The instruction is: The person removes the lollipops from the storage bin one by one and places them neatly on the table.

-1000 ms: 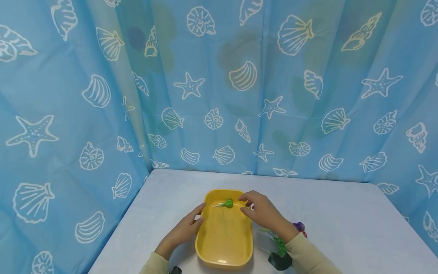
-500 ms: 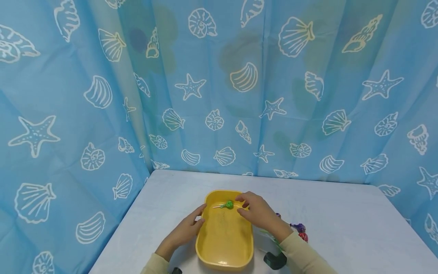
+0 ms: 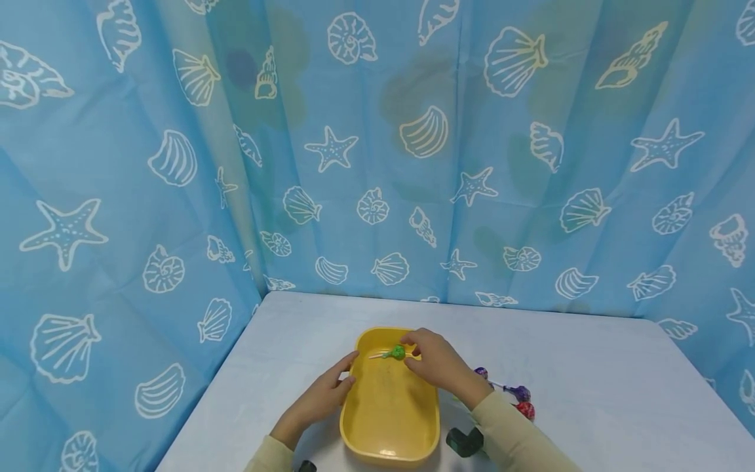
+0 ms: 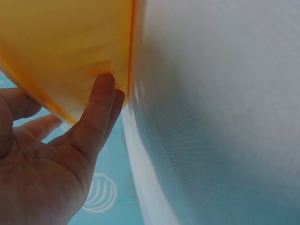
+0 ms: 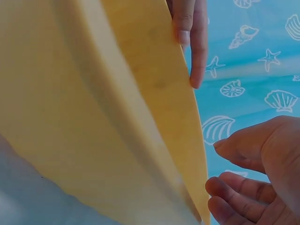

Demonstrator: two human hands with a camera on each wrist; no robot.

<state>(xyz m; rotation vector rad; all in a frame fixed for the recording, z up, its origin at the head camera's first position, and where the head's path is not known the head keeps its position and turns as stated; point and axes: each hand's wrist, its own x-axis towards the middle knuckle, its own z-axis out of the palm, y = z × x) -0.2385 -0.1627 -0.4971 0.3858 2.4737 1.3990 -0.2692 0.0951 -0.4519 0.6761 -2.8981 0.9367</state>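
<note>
A yellow tray rests on the white table. Inside, near its far end, lies a green-wrapped lollipop with its white stick to the left. My left hand touches the tray's left side, its fairly straight fingers against the outer wall in the left wrist view. My right hand reaches over the right rim, loosely bent fingertips close beside the lollipop. In the right wrist view, a gap shows between the thumb and fingers of the right hand, with nothing between them. The lollipop does not show in either wrist view.
Purple-wrapped lollipops and a red one lie right of the tray, partly behind the right forearm. A dark device sits by the right sleeve. A blue curtain with shell prints hangs behind the table.
My right hand has moved a little left, closer to the green lollipop. More of the purple and red lollipops shows beside the forearm. The left hand stays at the tray.
</note>
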